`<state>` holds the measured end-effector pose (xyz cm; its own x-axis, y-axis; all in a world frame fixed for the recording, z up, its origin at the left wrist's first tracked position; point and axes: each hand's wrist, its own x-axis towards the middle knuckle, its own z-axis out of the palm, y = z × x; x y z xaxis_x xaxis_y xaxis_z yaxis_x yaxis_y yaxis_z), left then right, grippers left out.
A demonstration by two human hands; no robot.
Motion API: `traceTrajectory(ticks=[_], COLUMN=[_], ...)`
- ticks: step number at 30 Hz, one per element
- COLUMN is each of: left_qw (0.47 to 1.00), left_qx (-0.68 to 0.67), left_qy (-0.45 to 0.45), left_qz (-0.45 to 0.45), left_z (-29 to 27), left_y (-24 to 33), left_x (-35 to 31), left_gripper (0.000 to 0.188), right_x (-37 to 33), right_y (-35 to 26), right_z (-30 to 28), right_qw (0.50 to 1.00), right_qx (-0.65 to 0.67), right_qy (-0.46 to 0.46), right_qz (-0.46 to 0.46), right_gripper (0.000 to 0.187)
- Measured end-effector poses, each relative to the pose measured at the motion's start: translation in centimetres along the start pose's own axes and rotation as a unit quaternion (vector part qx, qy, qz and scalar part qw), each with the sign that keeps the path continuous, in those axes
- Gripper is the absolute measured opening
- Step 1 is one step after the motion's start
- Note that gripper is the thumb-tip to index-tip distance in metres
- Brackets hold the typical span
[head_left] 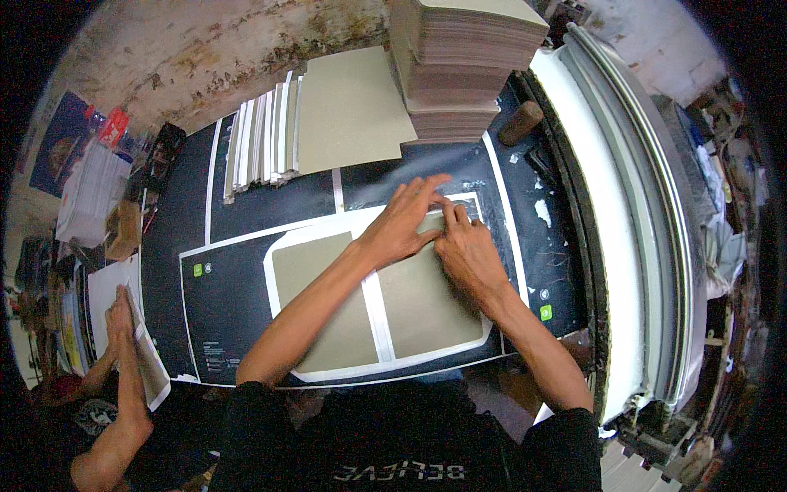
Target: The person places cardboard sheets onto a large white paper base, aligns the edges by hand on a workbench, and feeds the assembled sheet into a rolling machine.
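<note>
A book cover (328, 287) lies flat before me: two grey-brown boards on a white sheet, with a white strip between them and white margins around. My left hand (399, 223) rests over the top edge of the right board, its fingers stretched toward the far right and its thumb apart. Close beside it, my right hand (469, 256) has its fingers bent and pressed together at the cover's white margin, near the top right corner. The hands nearly touch, and the fingers hide part of that margin.
Behind stand a tall stack of boards (471, 74), a loose board (352, 111) and a row of upright covers (262, 139). A wooden cylinder (520, 123) stands beside a long white-and-grey machine (639, 221) at right. On the left, another person's hands (120, 316) hold a sheet.
</note>
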<state>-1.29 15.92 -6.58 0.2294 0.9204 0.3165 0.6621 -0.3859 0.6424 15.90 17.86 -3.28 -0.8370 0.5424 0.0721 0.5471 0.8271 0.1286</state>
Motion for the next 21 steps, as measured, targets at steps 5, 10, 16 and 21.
traceTrajectory(ticks=[5,10,16,21], left_qw=[0.998,0.992,0.968,0.966], left_qx=[0.039,0.093,0.189,0.196], left_qy=[-0.038,-0.065,-0.084,-0.099], left_qz=[0.014,0.05,0.144,0.137], left_z=[-0.2,-0.2,-0.4,-0.6], left_y=[-0.2,-0.3,-1.7,-1.4], left_x=[-0.2,-0.5,-1.1,-0.9], left_gripper=[0.075,0.068,0.066,0.059], right_x=[-1.4,-2.7,-0.1,1.4], right_y=[2.1,4.8,5.6,6.2], right_z=[-0.1,-0.1,0.2,-0.2], right_qw=[0.992,0.941,0.953,0.969], right_qx=[0.114,0.306,0.295,0.248], right_qy=[0.028,0.089,0.05,-0.001], right_qz=[0.037,0.118,0.05,0.015], right_gripper=[0.023,0.063,0.092,0.093])
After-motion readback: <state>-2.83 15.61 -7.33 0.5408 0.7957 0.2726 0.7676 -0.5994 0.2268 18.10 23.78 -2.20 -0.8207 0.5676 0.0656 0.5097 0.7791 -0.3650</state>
